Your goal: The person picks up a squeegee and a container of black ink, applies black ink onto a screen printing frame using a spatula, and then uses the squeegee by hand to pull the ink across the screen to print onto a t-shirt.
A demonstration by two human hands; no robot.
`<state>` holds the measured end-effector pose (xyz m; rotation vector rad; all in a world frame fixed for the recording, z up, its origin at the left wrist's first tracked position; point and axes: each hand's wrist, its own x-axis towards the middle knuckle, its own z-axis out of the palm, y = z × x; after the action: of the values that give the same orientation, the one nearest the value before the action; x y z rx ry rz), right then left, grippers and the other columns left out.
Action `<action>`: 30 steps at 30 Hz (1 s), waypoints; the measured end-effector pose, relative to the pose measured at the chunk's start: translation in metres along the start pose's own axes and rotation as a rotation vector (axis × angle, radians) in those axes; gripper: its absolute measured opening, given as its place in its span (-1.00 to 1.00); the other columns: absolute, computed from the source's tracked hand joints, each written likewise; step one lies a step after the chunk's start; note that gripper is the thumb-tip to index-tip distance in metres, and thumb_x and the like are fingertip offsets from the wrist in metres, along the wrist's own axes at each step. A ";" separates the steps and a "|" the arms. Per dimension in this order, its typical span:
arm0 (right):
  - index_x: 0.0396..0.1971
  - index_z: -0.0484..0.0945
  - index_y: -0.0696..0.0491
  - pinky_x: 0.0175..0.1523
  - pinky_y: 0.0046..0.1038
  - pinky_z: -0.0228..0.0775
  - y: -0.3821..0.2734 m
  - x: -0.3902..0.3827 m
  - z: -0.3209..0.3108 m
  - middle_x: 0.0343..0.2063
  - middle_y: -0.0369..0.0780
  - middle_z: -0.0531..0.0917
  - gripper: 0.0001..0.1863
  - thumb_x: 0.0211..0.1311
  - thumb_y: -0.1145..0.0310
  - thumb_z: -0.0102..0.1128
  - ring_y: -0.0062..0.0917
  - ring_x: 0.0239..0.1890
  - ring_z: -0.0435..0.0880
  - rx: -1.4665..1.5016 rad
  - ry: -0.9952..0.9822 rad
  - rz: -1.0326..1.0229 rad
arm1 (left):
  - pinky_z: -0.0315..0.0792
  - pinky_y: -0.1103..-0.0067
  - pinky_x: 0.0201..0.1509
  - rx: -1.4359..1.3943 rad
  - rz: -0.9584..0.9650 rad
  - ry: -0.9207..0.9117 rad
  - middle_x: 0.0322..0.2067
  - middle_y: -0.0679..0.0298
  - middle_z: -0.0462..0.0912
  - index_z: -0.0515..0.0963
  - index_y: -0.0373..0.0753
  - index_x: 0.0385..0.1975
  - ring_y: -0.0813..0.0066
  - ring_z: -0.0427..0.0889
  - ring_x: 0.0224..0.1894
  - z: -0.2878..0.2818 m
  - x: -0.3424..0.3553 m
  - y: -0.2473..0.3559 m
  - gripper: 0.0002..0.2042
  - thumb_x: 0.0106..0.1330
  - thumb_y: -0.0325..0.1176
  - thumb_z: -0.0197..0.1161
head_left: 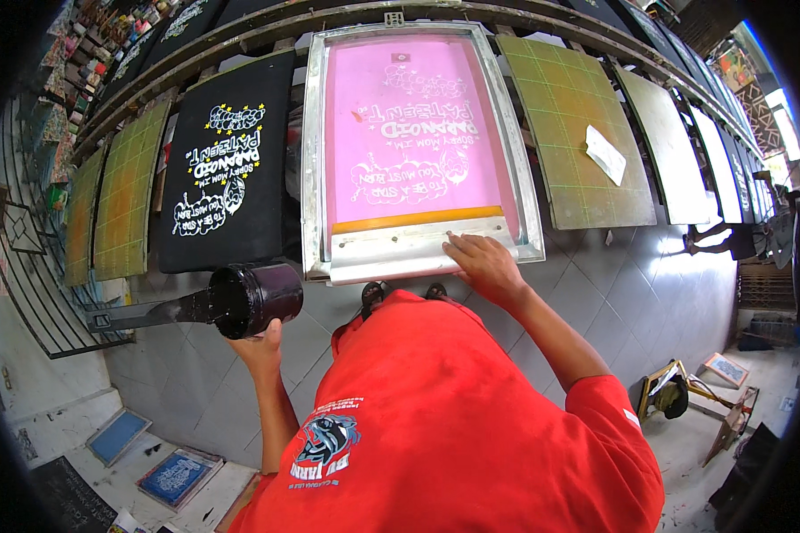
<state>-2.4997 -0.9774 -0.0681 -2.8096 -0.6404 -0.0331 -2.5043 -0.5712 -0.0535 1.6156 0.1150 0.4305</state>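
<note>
Pink screen [413,142] above grey tiled floor [596,284]

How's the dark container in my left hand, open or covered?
Open: the dark container shows an uncovered mouth, with a long spatula sticking out.

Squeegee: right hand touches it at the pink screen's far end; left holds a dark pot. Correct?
Wrong end: the head view shows the right hand touching the squeegee at the near end of the pink screen; the left hand holds a dark pot.
</note>
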 end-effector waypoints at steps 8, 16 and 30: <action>0.03 0.51 0.05 0.20 -0.25 0.32 0.003 0.004 -0.027 0.09 -0.14 0.54 -0.43 -0.04 0.24 0.42 -0.22 0.14 0.48 0.291 0.044 0.101 | 0.41 0.43 0.19 0.002 0.028 0.015 0.10 0.15 0.41 0.22 -0.35 0.23 0.35 0.48 0.10 0.007 -0.005 0.003 -0.17 -0.13 -0.37 0.47; 0.07 0.52 0.07 0.09 -0.36 0.41 -0.026 0.095 -0.185 -0.01 -0.15 0.61 -0.43 0.02 0.19 0.40 -0.36 -0.01 0.60 0.686 0.279 -0.118 | 0.46 0.47 0.10 0.044 0.079 -0.166 -0.07 0.17 0.57 0.39 -0.40 0.05 0.40 0.59 -0.05 0.060 0.032 0.008 -0.27 -0.24 -0.39 0.54; 0.01 0.48 0.14 0.12 -0.44 0.39 -0.071 0.219 -0.219 -0.15 -0.20 0.61 -0.46 0.06 0.20 0.41 -0.51 -0.04 0.57 1.151 -0.190 -0.338 | 0.44 0.43 0.09 0.174 0.273 -0.702 -0.12 0.11 0.58 0.43 -0.32 0.00 0.27 0.59 -0.05 0.190 0.066 0.067 -0.26 -0.29 -0.25 0.58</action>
<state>-2.3248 -0.8789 0.1782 -1.5941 -0.8135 0.4054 -2.3904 -0.7350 0.0194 1.8755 -0.6181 0.0386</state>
